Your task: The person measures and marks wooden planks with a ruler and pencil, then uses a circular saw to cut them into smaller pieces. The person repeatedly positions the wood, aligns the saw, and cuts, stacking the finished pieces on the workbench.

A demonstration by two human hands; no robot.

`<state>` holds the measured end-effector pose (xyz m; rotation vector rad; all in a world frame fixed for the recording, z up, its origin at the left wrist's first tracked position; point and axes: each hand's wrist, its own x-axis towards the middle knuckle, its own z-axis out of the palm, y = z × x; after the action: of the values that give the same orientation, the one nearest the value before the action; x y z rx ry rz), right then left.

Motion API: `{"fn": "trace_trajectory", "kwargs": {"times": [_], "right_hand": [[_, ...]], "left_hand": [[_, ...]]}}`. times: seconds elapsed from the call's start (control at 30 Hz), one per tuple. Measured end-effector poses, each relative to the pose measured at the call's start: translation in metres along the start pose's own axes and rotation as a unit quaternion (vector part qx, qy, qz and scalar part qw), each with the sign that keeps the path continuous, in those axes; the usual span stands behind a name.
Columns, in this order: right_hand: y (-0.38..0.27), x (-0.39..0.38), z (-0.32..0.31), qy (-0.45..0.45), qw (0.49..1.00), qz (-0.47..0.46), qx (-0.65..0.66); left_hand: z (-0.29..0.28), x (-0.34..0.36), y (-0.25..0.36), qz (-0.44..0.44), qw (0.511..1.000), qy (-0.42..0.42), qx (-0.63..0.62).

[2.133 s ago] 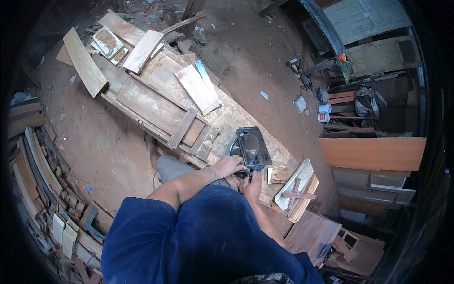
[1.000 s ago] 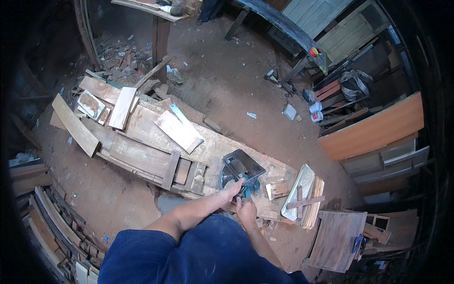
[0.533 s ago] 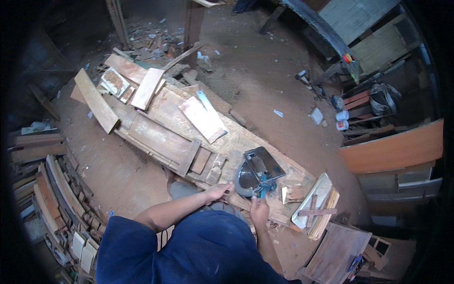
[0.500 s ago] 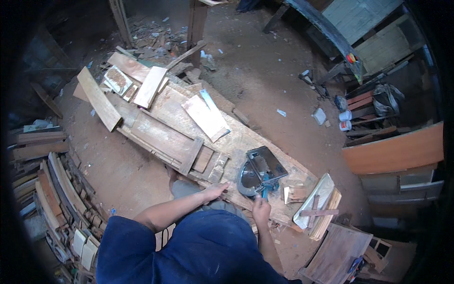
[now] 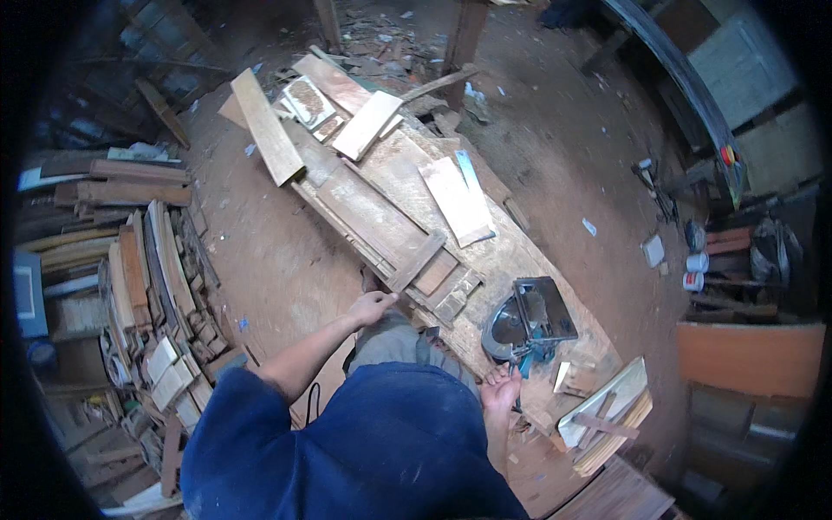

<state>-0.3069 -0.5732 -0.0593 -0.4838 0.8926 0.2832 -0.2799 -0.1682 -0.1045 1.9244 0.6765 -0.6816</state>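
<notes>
My left hand point(image 5: 373, 308) is at the bench's near edge beside a wooden crosspiece point(image 5: 418, 260), fingers loosely extended, apparently holding nothing. My right hand point(image 5: 501, 390) is just below the teal circular saw point(image 5: 542, 349), fingers curled; what they grip is unclear. The saw lies on the long particle-board bench point(image 5: 555, 299), its black base plate point(image 5: 546, 308) facing up and its round blade exposed. A wooden panel assembly point(image 5: 373, 208) lies along the bench's near side, with loose boards point(image 5: 455, 199) beyond it. Small offcuts point(image 5: 579, 378) sit right of the saw.
Stacked planks point(image 5: 139, 260) crowd the left. A leaning stack of pieces point(image 5: 607, 416) is at the bench's right end. A dark raised bench point(image 5: 685, 82), white buckets point(image 5: 696, 264) and an orange panel point(image 5: 750, 355) stand right. Wood scraps litter the dirt floor point(image 5: 269, 251).
My left hand has left the saw and moved left along the bench edge; my right stayed near the saw. The view has turned, shifting the bench right in the picture.
</notes>
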Motion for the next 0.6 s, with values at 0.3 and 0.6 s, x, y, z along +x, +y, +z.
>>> {"fn": "trace_trajectory", "kwargs": {"times": [0.3,0.6], "right_hand": [[0.017,-0.035,0.032,0.011,0.991,0.005,-0.133],[0.077,0.044,0.049,0.063,0.667,-0.258,-0.696]], "left_hand": [[0.006,0.013,0.091,0.225,0.945,0.231,0.060],[-0.002,0.077,0.113,0.077,0.983,0.046,0.161]]}}
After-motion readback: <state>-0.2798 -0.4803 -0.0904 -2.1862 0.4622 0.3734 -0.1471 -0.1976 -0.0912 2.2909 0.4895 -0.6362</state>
